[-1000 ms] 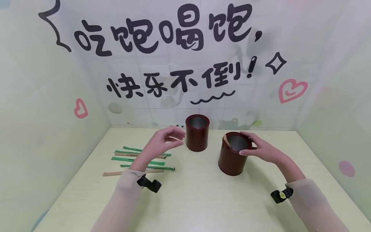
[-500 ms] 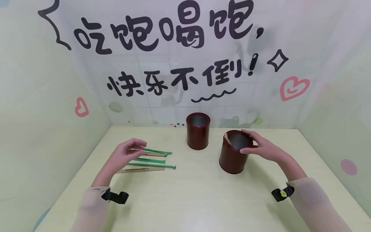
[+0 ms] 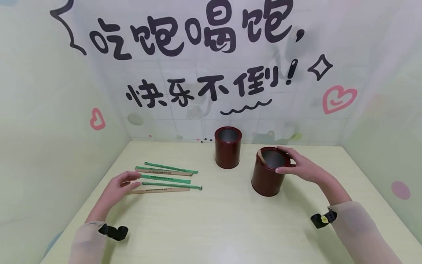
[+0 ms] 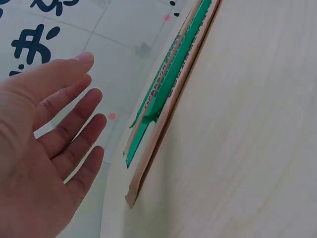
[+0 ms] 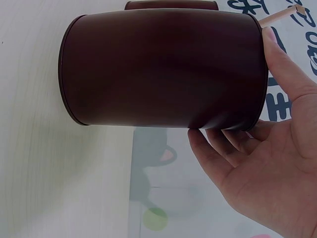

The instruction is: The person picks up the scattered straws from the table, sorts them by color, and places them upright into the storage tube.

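Observation:
In the head view my left hand (image 3: pixel 115 190) is over the left ends of several thin wrapped straws, green and brown. A green wrapped straw (image 3: pixel 166 179) lies near its fingertips; contact cannot be made out. The left wrist view shows the hand (image 4: pixel 54 134) with loosely bent fingers and nothing in it, beside a brown wrapped straw (image 4: pixel 163 124). My right hand (image 3: pixel 304 167) holds the near dark red canister (image 3: pixel 267 181) by its rim, thumb in front and fingers behind. A brown wrapped straw (image 3: pixel 261 157) pokes out over that canister's rim.
A second dark red canister (image 3: pixel 227 154) stands upright farther back, left of the held one. The pale wooden table (image 3: pixel 214 227) ends at a white printed back wall (image 3: pixel 184 126), with side walls left and right.
My left hand has moved left and toward me, from beside the far canister to the left ends of the straws. The right hand keeps its hold on the near canister.

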Action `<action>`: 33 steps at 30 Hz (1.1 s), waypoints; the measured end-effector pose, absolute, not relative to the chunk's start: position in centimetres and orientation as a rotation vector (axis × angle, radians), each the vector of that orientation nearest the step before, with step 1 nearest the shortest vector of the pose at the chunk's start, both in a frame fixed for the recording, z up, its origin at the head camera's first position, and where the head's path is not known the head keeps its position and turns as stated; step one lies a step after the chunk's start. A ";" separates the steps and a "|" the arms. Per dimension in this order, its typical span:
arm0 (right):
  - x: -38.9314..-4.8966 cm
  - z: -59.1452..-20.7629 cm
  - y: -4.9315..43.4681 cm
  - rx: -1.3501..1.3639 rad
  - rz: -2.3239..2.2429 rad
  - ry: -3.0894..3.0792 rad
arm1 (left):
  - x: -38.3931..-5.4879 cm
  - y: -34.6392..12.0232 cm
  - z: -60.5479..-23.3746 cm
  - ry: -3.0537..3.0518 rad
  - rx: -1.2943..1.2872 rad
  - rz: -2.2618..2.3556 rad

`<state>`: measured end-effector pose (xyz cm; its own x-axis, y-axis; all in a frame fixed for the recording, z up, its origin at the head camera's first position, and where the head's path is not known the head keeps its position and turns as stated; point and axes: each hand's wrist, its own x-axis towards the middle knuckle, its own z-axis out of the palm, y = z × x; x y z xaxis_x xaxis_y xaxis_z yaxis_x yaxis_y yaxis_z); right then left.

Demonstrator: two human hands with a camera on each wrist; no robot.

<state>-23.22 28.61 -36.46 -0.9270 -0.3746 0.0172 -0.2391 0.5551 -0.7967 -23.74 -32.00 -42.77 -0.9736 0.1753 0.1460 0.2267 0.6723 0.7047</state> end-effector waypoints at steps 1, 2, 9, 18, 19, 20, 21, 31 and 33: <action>-23.2 -36.5 28.6 -0.524 -1.312 2.632 | -23.8 -32.3 -42.9 -2.834 -0.313 -1.203; -23.2 -36.5 28.6 -0.524 -1.312 2.634 | -23.8 -32.5 -43.2 -2.867 -0.286 -1.190; -23.3 -36.4 28.6 -0.516 -1.318 2.627 | -24.1 -34.0 -44.9 -3.024 -0.222 -0.992; -23.1 -36.4 28.6 -0.519 -1.319 2.628 | -24.4 -34.9 -45.1 -3.074 -0.137 -0.839; -23.1 -36.4 28.6 -0.522 -1.320 2.628 | -24.4 -34.9 -45.1 -3.076 -0.144 -0.839; -23.1 -36.3 28.6 -0.527 -1.320 2.629 | -24.4 -34.9 -45.1 -3.077 -0.151 -0.833; -23.0 -36.3 28.6 -0.531 -1.321 2.629 | -24.5 -34.9 -45.0 -3.077 -0.158 -0.823; -23.3 -36.6 28.7 -0.518 -1.321 2.632 | -24.0 -35.1 -45.2 -3.037 -0.181 -0.838; -23.3 -36.6 28.7 -0.516 -1.325 2.629 | -23.9 -35.1 -45.3 -3.036 -0.192 -0.828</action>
